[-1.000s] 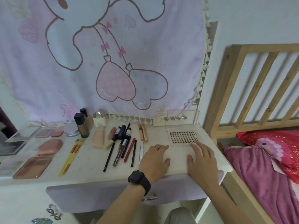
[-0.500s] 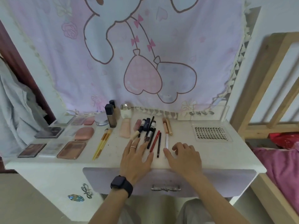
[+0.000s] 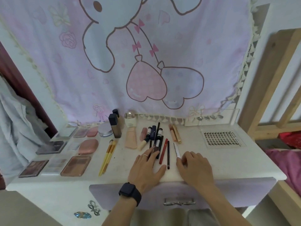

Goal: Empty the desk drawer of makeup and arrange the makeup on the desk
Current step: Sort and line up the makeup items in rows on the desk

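Makeup (image 3: 131, 139) lies on the desk (image 3: 211, 160). Left hand (image 3: 145, 167), flat and spread, sits left of the red pencil (image 3: 163, 150); right hand (image 3: 194, 167) curls right of it, and I cannot tell if it pinches anything. A bump could roll pencils (image 3: 168, 154) off.

A black square-faced smartwatch (image 3: 129, 191) wraps the left wrist. A thin silver ring (image 3: 145, 155) bands a finger of the left hand (image 3: 145, 170).
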